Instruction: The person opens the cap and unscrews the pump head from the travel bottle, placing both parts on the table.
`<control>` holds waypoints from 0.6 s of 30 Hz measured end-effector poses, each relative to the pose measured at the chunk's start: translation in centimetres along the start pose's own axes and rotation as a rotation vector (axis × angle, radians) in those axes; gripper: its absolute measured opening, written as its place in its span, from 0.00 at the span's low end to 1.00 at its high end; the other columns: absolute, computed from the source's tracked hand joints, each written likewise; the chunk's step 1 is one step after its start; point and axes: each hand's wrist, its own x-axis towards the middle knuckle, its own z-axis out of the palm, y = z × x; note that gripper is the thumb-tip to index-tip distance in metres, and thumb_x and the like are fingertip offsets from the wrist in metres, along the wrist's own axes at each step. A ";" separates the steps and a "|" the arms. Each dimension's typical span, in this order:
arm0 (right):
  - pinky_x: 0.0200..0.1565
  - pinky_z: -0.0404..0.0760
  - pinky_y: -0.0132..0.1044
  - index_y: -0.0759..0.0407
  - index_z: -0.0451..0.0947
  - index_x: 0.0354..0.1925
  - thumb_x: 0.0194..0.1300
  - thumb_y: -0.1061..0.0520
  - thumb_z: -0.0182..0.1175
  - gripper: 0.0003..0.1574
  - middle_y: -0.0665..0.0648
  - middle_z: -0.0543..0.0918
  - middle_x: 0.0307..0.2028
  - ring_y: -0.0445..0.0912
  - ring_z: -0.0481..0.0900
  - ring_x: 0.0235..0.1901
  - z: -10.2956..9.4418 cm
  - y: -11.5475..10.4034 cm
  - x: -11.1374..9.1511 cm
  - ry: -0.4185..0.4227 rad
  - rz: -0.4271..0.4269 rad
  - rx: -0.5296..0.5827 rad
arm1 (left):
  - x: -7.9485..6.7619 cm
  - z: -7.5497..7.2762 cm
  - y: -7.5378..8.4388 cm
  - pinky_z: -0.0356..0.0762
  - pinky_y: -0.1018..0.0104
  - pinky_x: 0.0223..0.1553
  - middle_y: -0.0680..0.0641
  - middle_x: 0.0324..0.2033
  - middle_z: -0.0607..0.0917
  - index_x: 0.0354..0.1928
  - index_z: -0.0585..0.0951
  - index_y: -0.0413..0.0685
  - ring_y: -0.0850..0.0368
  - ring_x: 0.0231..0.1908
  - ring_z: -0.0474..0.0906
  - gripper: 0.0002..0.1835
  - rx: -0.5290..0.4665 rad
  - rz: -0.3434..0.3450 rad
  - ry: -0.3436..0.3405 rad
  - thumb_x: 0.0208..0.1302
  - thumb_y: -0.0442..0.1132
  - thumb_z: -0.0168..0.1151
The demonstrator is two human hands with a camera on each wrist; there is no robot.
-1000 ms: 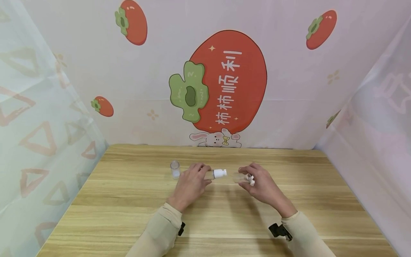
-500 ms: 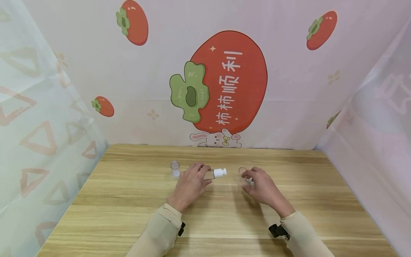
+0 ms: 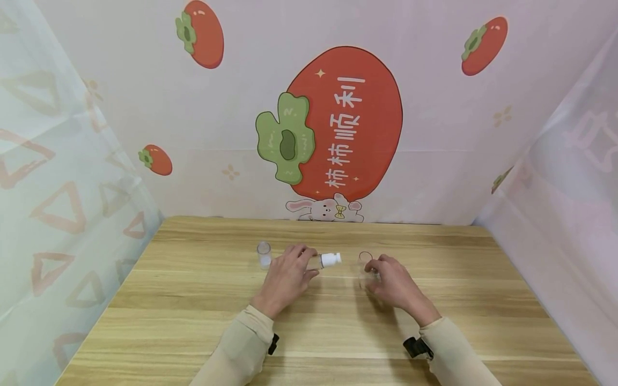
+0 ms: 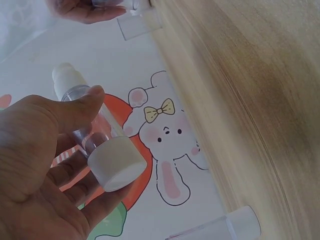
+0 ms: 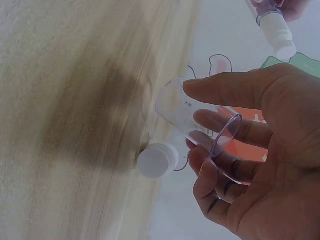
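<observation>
My left hand grips a clear pump bottle round its body, thumb on one side. The bottle lies sideways in the air, its white pump head pointing right and its white base showing in the left wrist view. My right hand holds a clear, open-ended cap between thumb and fingers, tilted, with its rim near the fingers. Beyond that hand, a clear cylinder stands on the table. A white round-ended piece is near the held cap in the right wrist view.
At the left of the wooden table stands another clear container with a white base, close to my left hand. Patterned cloth rises behind the table's far edge and on both sides.
The right hand has turned the clear cap from pointing left toward a steeper tilt, and the fingers have shifted slightly right. The left hand and its pump bottle stay in place.
</observation>
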 end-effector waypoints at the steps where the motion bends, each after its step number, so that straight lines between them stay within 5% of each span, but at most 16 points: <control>1: 0.41 0.78 0.47 0.63 0.85 0.43 0.53 0.65 0.72 0.16 0.57 0.81 0.36 0.49 0.78 0.37 0.0 0.0 0.0 -0.003 -0.001 0.000 | 0.0 0.0 0.0 0.83 0.55 0.35 0.47 0.43 0.83 0.48 0.83 0.46 0.50 0.43 0.80 0.19 -0.001 -0.001 -0.001 0.56 0.39 0.78; 18: 0.41 0.79 0.47 0.63 0.85 0.41 0.53 0.62 0.75 0.16 0.56 0.79 0.35 0.49 0.77 0.36 0.6 0.2 0.6 -0.062 0.039 -0.018 | -0.1 0.2 -0.1 0.83 0.56 0.33 0.47 0.42 0.83 0.48 0.83 0.46 0.51 0.42 0.81 0.18 -0.001 0.016 0.007 0.57 0.39 0.78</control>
